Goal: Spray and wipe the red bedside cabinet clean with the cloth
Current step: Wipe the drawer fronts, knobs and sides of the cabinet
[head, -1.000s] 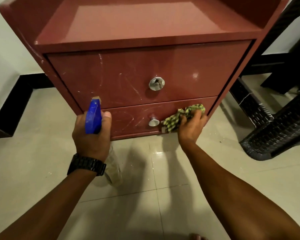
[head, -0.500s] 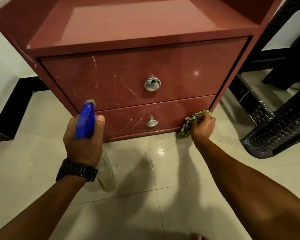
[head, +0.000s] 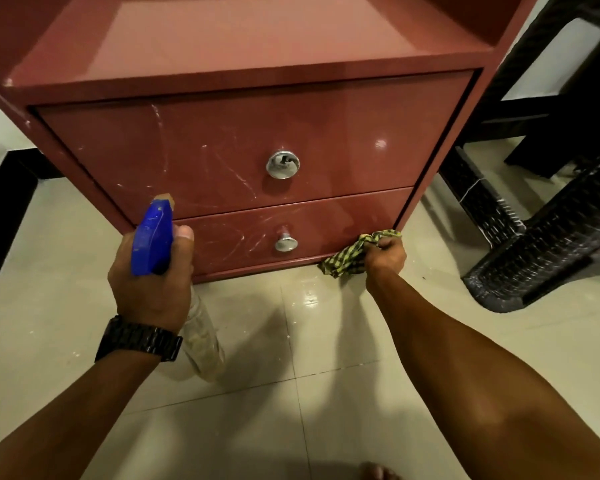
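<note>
The red bedside cabinet [head: 243,140] stands on the pale tiled floor [head: 291,393], right in front of the person, and it has two drawers, each with a shiny round knob. The right hand [head: 384,255] is bunched tight around a green checked cloth [head: 346,258] and pushes it against the bottom right corner of the lower drawer [head: 326,225], down where the cabinet meets the floor. The left hand [head: 151,285] has its fingers wrapped around a clear spray bottle [head: 201,341] with a blue spray head [head: 152,239], and the nozzle points at the drawers. A black watch [head: 137,339] sits on that wrist. This looks like the wiping step, on the low edge of the cabinet front. White streaks and smears show on the upper drawer [head: 222,150] and on the left part of the lower one, so I think a lot of the front is not clean yet. Next, the cloth likely needs to rub over those streaks, going around the lower knob [head: 286,242] and the upper knob [head: 282,164]. A squirt from the bottle there first could help. A dark woven chair [head: 548,237] stands near the right side.
</note>
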A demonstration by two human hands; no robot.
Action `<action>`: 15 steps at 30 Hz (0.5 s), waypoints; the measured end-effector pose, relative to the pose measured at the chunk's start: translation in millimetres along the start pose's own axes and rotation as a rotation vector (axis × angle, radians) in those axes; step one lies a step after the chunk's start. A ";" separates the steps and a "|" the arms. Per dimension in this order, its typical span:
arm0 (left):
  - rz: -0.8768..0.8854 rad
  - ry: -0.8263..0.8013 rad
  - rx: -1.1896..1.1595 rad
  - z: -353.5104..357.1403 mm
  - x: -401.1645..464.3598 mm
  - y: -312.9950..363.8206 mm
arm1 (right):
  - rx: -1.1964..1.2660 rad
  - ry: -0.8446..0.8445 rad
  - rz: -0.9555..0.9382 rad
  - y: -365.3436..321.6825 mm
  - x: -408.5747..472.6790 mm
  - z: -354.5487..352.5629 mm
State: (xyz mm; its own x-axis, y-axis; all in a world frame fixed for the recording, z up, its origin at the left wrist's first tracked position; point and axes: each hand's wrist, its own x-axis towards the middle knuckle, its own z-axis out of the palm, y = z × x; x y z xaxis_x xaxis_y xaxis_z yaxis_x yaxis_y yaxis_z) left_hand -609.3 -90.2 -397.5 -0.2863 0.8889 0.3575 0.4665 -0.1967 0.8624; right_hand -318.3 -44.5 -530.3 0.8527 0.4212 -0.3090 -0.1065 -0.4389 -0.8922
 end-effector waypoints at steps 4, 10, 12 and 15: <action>0.045 -0.026 0.044 1.2 -2.8 0.5 | 0.094 0.216 -0.067 -36.0 -0.3 -21.1; 0.052 -0.034 0.021 5.7 -2.1 3.0 | 0.188 0.414 -0.793 -135.7 -36.3 -55.1; 0.044 -0.041 0.026 9.4 -1.6 6.6 | 0.216 0.484 -0.919 -166.9 -36.4 -61.7; 0.012 -0.037 0.001 13.7 -2.1 10.3 | 0.156 0.504 -0.920 -164.4 -34.7 -55.3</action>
State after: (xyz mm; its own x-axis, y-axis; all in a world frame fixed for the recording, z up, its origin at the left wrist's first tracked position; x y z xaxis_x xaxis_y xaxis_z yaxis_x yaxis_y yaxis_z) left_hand -592.5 -88.4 -394.3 -0.2496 0.9012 0.3544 0.4703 -0.2071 0.8578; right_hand -302.1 -30.8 -354.7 0.7485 0.1462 0.6469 0.6535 0.0035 -0.7569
